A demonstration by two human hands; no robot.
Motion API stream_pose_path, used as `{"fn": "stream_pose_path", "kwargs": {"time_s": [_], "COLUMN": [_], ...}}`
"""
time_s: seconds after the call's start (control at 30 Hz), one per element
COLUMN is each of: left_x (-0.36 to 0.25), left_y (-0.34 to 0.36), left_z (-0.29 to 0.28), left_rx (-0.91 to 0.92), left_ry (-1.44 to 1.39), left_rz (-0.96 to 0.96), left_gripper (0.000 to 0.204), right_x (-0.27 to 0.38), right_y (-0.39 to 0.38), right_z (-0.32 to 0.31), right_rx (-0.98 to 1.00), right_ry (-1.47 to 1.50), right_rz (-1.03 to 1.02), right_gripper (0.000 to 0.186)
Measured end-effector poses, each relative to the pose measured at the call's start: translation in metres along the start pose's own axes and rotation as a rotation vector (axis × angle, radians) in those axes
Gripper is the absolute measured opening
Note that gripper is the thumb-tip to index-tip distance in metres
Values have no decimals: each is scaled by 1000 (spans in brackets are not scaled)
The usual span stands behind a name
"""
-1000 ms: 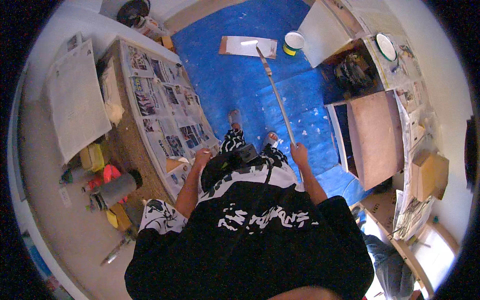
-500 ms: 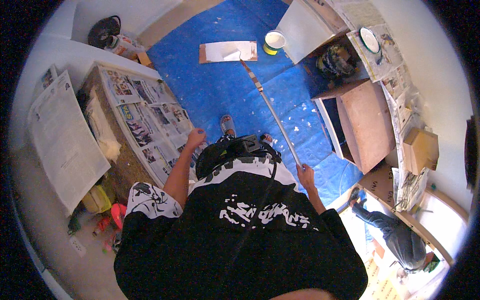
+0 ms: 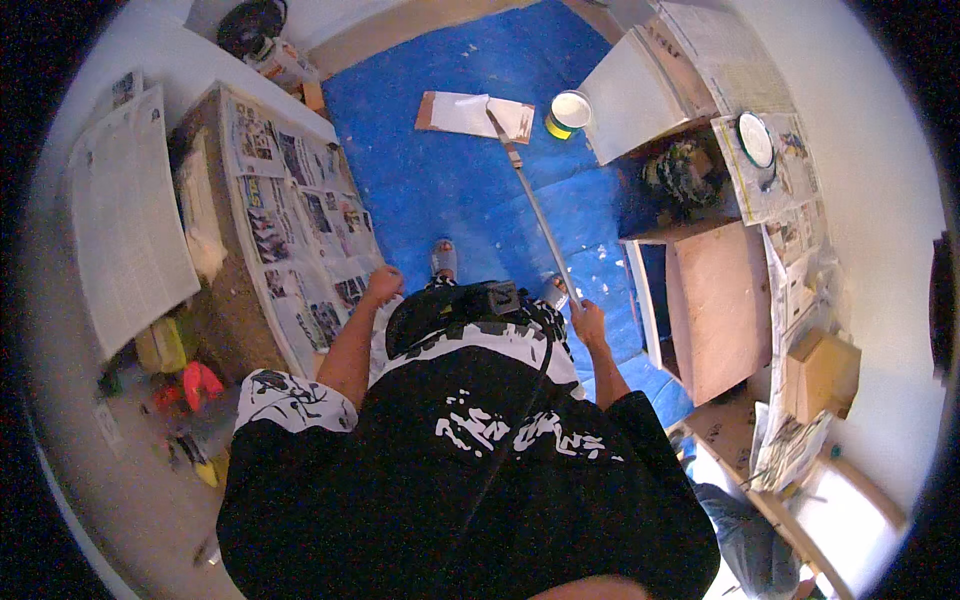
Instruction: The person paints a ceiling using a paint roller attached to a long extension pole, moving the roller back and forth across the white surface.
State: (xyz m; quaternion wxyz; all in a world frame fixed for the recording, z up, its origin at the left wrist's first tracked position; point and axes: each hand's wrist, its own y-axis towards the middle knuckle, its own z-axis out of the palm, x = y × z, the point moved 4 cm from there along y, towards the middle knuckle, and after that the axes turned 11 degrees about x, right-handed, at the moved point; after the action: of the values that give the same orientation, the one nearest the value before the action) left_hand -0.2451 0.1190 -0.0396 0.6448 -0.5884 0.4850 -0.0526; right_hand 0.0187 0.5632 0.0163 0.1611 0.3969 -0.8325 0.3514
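Observation:
My right hand (image 3: pixel 587 318) is closed round a long metal extension pole (image 3: pixel 540 215), which slopes up to a white roller on a white-coated board (image 3: pixel 460 108) lying on the blue sheet. The roller is hard to pick out against the white. Beside the board stands a paint bucket (image 3: pixel 568 108) with a yellow band. My left hand (image 3: pixel 383 284), its fingers curled, hangs near a low unit covered in newspaper (image 3: pixel 300 220); what it holds, if anything, I cannot make out.
Cabinets (image 3: pixel 715 310) line the right, bearing newspaper, a lid (image 3: pixel 755 138) and a cardboard box (image 3: pixel 820 370). Leaning paper (image 3: pixel 130 220) and red items (image 3: pixel 200 385) are at left. A co-worker (image 3: pixel 745 540) in dark clothes is low at bottom right. The blue sheet (image 3: pixel 420 180) covers the floor.
The roller and pole have shifted over the board while staying in my right hand. My left hand is raised higher than a second ago. The whole view has shifted slightly.

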Motion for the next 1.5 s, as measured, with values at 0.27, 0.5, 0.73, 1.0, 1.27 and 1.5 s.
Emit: {"fn": "stream_pose_path", "kwargs": {"time_s": [0.27, 0.5, 0.73, 1.0, 1.27, 1.5], "left_x": [1, 28, 76, 19, -31, -84], "left_y": [-41, -70, -65, -62, -4, -10], "left_z": [137, 210, 248, 275, 281, 309], "left_rx": [-134, -142, -297, -373, -229, -246], "left_ry": [-334, -197, 187, -29, -472, -703], "left_rz": [9, 113, 97, -24, -97, 55], "left_gripper": [24, 24, 26, 22, 15, 26], "right_x": [-109, -179, -173, -112, -157, -198], "right_y": [1, -25, 15, 129, 107, 91], "right_z": [-59, -107, -143, -161, -207, -256], "right_rx": [215, 181, 91, 280, 293, 394], "right_ry": [-10, 88, 4, -142, -148, -12], "right_rz": [68, 16, -195, -96, -40, -71], "right_gripper": [52, 42, 41, 50, 45, 42]}}
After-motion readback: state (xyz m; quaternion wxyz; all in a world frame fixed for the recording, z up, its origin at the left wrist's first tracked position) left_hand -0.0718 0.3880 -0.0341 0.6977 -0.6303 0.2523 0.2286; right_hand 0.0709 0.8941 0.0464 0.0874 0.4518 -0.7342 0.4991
